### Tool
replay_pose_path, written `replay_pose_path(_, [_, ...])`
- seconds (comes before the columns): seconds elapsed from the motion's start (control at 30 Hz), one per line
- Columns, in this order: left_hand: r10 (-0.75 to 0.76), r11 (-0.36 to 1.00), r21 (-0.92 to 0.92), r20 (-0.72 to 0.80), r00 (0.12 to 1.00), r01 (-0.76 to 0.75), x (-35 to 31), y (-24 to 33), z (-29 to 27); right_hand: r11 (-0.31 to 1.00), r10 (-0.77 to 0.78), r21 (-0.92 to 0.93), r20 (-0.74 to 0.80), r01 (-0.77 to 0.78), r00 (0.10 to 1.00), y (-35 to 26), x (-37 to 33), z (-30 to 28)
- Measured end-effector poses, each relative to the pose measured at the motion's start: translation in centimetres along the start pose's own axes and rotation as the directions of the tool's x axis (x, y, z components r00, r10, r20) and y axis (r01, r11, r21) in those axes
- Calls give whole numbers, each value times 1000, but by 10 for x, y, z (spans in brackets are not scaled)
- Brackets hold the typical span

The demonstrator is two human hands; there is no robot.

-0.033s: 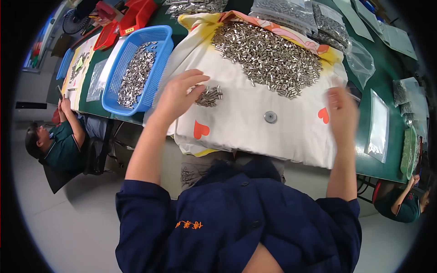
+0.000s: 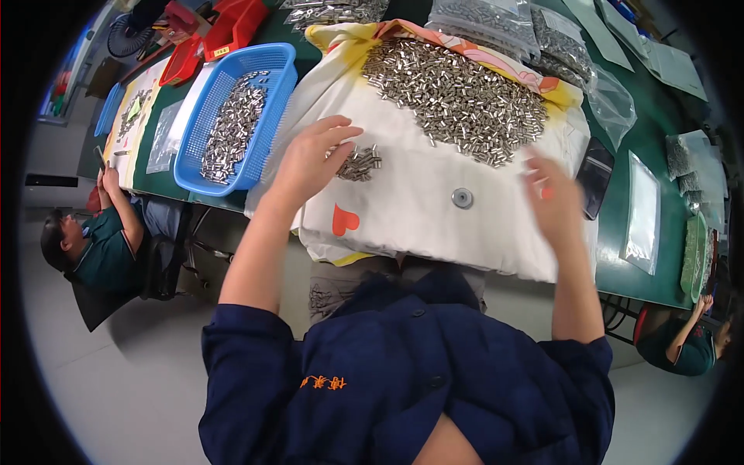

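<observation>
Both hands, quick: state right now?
Left hand: open, curved by the small metal pile.
Right hand: blurred; open or closed cannot be told.

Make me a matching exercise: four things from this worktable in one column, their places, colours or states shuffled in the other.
Things
1. Basket
2. Round disc
3. Left hand
4. Right hand

Places, colours, states
A. At the small pile of metal pieces
B. Blurred, over the right part of the cloth
C. Blue, left of the cloth
D. Grey, lying on the cloth

Pairs: 1-C, 2-D, 3-A, 4-B
</observation>
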State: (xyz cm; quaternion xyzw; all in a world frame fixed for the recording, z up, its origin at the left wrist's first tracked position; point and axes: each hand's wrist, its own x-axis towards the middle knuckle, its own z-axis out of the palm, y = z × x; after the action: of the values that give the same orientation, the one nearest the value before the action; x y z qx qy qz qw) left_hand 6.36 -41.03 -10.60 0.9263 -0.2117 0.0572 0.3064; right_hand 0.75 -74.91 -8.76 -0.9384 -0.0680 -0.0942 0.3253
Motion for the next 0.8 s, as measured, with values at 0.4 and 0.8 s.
replay_pose_path(0.4, [102,989,-95,-75,992,-109,-41,-5,26,937,-254,-220,104,271,962,-37,-29,84])
replay_pose_path(0.8, [-274,626,-776,-318,908,-83,-166,-10,27,881,-371,-227,214,416,904,-105,38,201])
